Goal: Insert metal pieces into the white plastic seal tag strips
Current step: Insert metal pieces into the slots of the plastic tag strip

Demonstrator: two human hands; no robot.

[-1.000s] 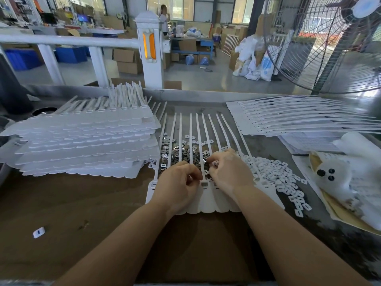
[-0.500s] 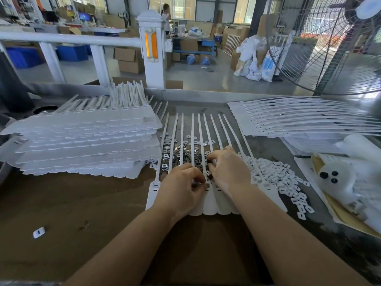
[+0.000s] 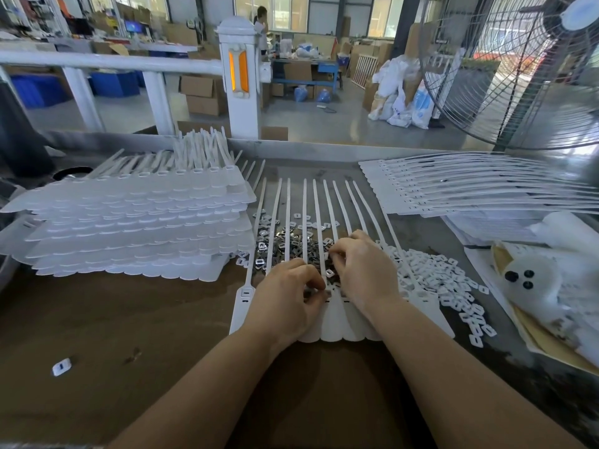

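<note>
Your left hand (image 3: 285, 296) sits curled on the flat white plastic seal tag sheet (image 3: 241, 306), fingertips pinched together at the tag heads; whether they hold a piece, can't tell. Your right hand (image 3: 363, 270) is curled too, fingertips down in the pile of small shiny metal pieces (image 3: 293, 243) behind the sheet's heads, between its thin white straps (image 3: 304, 205); what it grips is hidden. Both hands cover the middle of the sheet.

Left of the sheet: a tall stack of white tag sheets (image 3: 129, 222), touching the metal pile's edge. Right of it: a heap of small white plastic clips (image 3: 444, 280), then a white fluffy toy with black dots (image 3: 531, 280) on papers. Far right behind: a fanned stack of white strips (image 3: 470, 192), a large wire-cage fan (image 3: 518, 76). One stray white clip (image 3: 61, 366) lies on the brown table (image 3: 113, 319), well left of the sheet.
</note>
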